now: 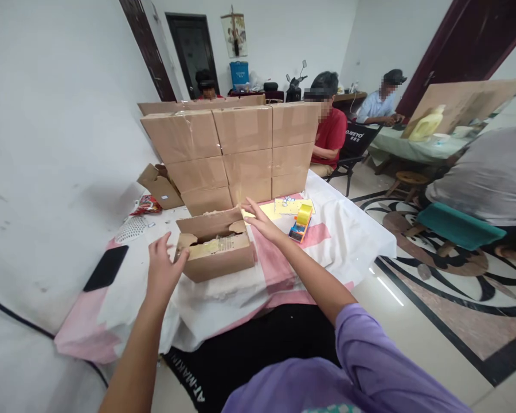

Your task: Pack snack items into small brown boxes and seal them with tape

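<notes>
An open cardboard box (223,265) sits on the covered table in front of me, its flaps partly raised. Inside it lies something with a yellowish printed surface, which I cannot make out. At the box's left end is my left hand (165,261), thumb and fingers spread by the corner. My right hand (260,219) has its fingers stretched over the far right corner of the box. To the right, an orange and blue tape dispenser (301,223) with a yellow roll rests beside yellow printed sheets (294,205).
A wall of taped cardboard boxes (245,149) stands behind the box. On the left are a black phone (106,268), a red packet (147,205) and a small open carton (163,186). Other people sit beyond the table, and a teal stool (460,225) is at right.
</notes>
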A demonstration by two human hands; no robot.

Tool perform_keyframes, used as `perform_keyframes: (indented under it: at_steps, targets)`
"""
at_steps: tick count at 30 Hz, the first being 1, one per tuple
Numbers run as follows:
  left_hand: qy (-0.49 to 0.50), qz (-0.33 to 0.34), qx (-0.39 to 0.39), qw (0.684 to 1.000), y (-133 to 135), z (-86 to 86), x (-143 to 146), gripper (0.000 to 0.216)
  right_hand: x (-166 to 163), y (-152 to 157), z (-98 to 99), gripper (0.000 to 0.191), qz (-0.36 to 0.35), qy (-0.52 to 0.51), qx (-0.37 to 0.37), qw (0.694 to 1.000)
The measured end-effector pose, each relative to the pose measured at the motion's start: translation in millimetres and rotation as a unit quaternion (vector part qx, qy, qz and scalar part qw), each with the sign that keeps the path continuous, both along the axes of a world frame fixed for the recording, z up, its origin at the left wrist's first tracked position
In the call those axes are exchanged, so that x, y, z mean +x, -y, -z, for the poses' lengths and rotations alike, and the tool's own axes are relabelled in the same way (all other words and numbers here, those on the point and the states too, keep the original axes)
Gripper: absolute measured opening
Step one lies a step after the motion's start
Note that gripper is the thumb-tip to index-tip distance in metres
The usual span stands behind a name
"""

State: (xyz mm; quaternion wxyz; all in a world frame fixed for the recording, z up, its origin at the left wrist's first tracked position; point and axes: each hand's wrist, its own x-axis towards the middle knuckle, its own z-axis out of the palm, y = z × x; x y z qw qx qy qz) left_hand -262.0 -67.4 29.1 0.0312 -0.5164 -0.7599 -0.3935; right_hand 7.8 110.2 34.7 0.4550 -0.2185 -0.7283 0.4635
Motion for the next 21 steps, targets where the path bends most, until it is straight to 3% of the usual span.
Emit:
perform_keyframes:
  at_steps: [2, 4, 7, 9, 11, 14, 15, 17, 21]
  targets:
    - [-0.105, 0.020, -0.003, 0.994, -2.7, -3.1, 1.7, 0.068, -9.0, 2.4, 6.0, 0.051, 0.002, -0.010, 0.022, 1.000]
    - [-0.198, 0.085, -0.034, 0.976, -2.8, -5.5, 5.5, 0.055, -13.1, 10.0, 14.1, 0.038, 0.023, 0.011, 0.084, 0.996]
    - [-0.238, 0.203, -0.124, 0.942, -1.8, -5.4, 15.5, 0.052, -6.1, 24.2, 27.3, 0.027, 0.054, 0.021, 0.123, 0.991]
    - [-0.242, 0.216, -0.166, 0.931, -2.5, -3.5, 23.4, 0.057, 9.3, 29.6, 35.6, 0.027, 0.089, -0.021, 0.103, 0.991]
    - [-0.249, 0.198, -0.175, 0.932, -4.1, -1.3, 30.6, 0.062, 33.8, 28.1, 43.8, 0.025, 0.199, -0.065, 0.075, 0.975]
    - [-0.258, 0.178, -0.146, 0.938, -4.8, 0.2, 39.8, 0.060, 80.1, 10.7, 55.7, 0.029, 0.436, -0.121, -0.020, 0.892]
    - [-0.260, 0.168, -0.122, 0.943, -3.7, 0.2, 43.1, 0.059, 94.9, 1.6, 58.9, 0.033, 0.468, -0.129, -0.051, 0.873]
    - [-0.257, 0.143, -0.059, 0.954, 1.1, 0.1, 51.5, 0.056, 118.9, -18.4, 62.9, 0.037, 0.467, -0.126, -0.094, 0.870]
    - [-0.189, 0.108, 0.073, 0.973, 18.0, 4.2, 82.3, 0.038, 136.7, -48.1, 58.6, 0.044, 0.349, -0.078, -0.137, 0.924]
